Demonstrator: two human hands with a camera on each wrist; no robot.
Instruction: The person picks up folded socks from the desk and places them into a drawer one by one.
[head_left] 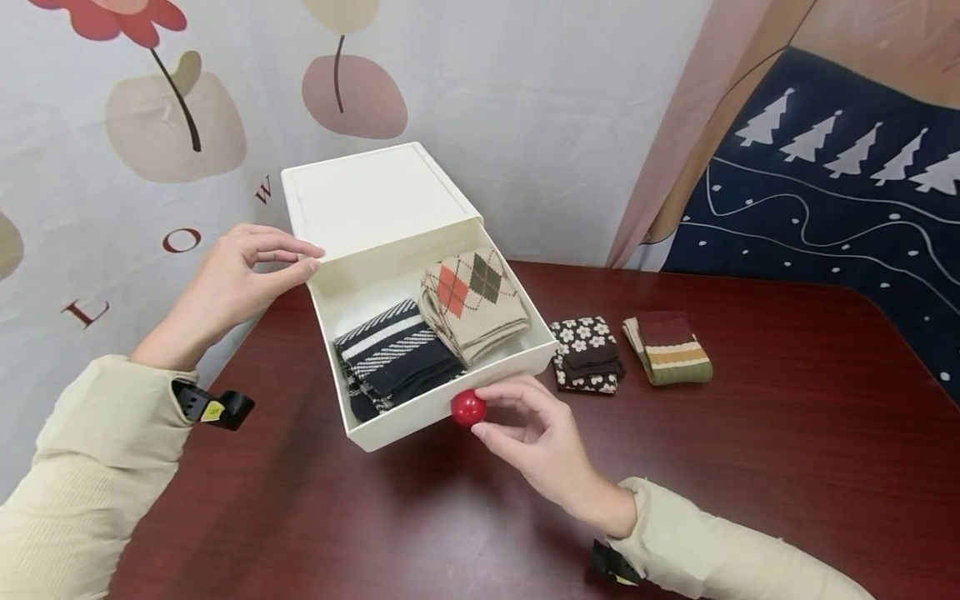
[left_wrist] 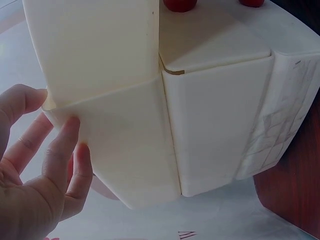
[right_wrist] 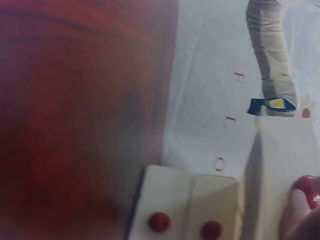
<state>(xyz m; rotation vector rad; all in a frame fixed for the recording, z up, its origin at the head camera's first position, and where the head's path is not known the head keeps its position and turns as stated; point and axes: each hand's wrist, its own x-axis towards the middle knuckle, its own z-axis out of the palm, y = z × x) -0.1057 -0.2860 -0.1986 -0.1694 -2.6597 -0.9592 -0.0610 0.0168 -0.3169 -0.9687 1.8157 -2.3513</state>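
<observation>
A white drawer [head_left: 420, 412] is pulled out of the top of a white drawer unit [head_left: 382, 196]. In it lie folded black-and-white patterned socks [head_left: 397, 354] and folded beige argyle socks [head_left: 476, 304]. At the drawer's front, my right hand [head_left: 543, 446] pinches a round red knob [head_left: 468, 408] between thumb and fingers. My left hand [head_left: 243, 275] touches the unit's upper left front edge with extended fingers. In the left wrist view, its fingertips [left_wrist: 72, 127] rest against the casing [left_wrist: 125, 145], beside the extended drawer [left_wrist: 100, 45].
Right of the unit, folded brown flowered socks [head_left: 588, 354] and striped maroon, yellow and green socks [head_left: 667, 348] lie on the dark red table [head_left: 787, 433]. Lower drawers [right_wrist: 172, 192] with red knobs [right_wrist: 159, 222] show in the right wrist view. A printed curtain [head_left: 540, 100] hangs behind.
</observation>
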